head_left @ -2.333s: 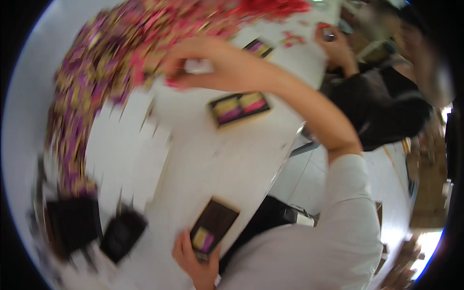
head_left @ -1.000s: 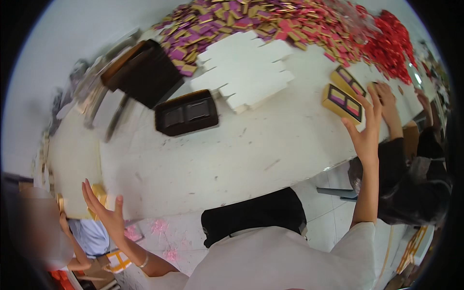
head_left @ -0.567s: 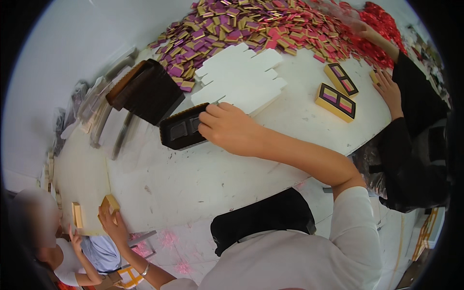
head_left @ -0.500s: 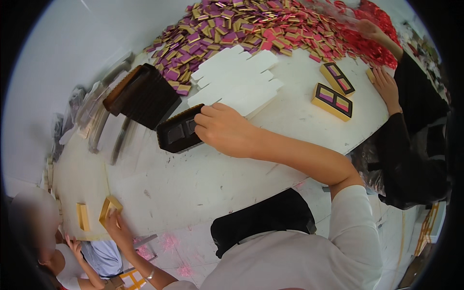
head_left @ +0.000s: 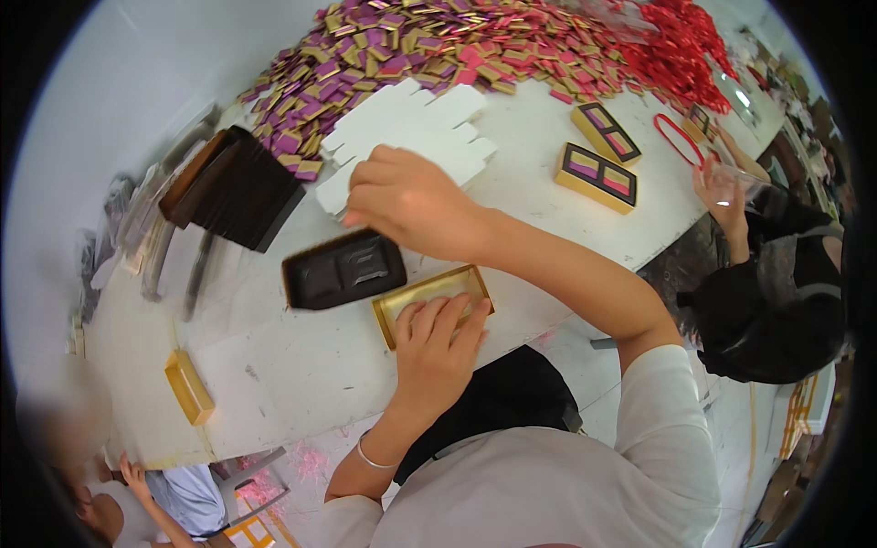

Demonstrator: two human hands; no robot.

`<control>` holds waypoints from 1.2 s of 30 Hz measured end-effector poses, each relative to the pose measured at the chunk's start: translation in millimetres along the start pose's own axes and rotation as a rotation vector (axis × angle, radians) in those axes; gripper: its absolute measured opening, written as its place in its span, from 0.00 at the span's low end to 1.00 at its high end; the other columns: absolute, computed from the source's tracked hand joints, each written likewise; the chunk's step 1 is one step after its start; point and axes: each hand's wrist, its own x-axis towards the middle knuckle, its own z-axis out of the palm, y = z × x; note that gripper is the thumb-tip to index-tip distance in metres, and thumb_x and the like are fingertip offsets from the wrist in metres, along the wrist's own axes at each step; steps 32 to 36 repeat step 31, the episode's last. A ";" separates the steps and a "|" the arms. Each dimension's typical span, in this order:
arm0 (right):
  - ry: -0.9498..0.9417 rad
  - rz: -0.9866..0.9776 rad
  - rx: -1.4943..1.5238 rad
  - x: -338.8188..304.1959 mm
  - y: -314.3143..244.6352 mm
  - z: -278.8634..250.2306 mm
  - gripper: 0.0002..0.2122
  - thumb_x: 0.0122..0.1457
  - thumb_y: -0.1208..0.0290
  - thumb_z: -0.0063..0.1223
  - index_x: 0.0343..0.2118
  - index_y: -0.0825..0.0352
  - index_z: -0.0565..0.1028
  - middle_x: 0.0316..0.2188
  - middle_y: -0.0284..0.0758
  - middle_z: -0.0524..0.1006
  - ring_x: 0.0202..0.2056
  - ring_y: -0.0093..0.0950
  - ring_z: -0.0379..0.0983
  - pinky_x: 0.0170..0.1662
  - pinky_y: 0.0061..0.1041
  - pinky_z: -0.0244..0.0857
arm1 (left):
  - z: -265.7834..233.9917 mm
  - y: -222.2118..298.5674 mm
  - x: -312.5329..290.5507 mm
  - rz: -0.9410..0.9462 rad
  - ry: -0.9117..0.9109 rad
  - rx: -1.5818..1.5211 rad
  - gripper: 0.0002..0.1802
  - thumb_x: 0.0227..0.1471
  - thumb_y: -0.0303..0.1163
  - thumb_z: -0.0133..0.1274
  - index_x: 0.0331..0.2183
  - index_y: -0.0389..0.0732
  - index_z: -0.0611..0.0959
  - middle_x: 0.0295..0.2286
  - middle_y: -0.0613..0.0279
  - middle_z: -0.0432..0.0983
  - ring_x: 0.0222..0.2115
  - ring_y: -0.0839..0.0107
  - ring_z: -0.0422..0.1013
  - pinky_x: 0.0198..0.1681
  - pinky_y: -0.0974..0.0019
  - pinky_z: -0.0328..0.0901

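My left hand lies flat on an empty gold box near the table's front edge, fingers spread over its near rim. Just left of the box and touching it sits a black plastic tray with two wells. My right hand hovers above the tray's far edge with its fingers curled down, next to a stack of white die-cut cards. Whether it pinches anything is hidden by the fingers.
A heap of purple, gold and pink packets and red cords cover the far side. Two filled gold boxes lie right, a stack of dark trays left, a small gold box near left. A co-worker's hand works at right.
My left hand has come in from the lower left and set the gold box beside the black tray. My right hand has lifted off the tray toward the white cards.
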 end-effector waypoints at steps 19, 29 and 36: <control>-0.230 -0.162 -0.265 10.5 -26.0 38.9 0.04 0.45 0.70 0.55 0.17 0.61 0.76 0.24 0.27 0.72 0.34 0.24 0.68 0.37 0.24 0.56 | -94.5 -149.5 -11.0 -0.683 -0.086 -0.444 0.53 0.44 0.45 0.62 0.64 0.48 0.49 0.59 0.56 0.53 0.52 0.68 0.61 0.47 0.69 0.61; 0.087 -0.061 -0.151 27.4 -25.8 56.1 0.03 0.46 0.72 0.53 0.25 0.63 0.73 0.23 0.31 0.70 0.30 0.28 0.68 0.39 0.29 0.57 | -74.1 -166.2 -23.8 -0.665 0.094 -0.555 0.47 0.46 0.29 0.61 0.62 0.42 0.53 0.55 0.56 0.58 0.53 0.67 0.60 0.53 0.68 0.58; 0.136 -0.143 -0.229 33.6 -29.9 55.9 0.04 0.46 0.72 0.53 0.26 0.63 0.73 0.22 0.31 0.70 0.30 0.28 0.68 0.39 0.29 0.57 | -78.7 -167.6 -27.5 -0.641 0.060 -0.524 0.47 0.47 0.30 0.61 0.63 0.42 0.52 0.56 0.56 0.57 0.53 0.67 0.60 0.53 0.70 0.57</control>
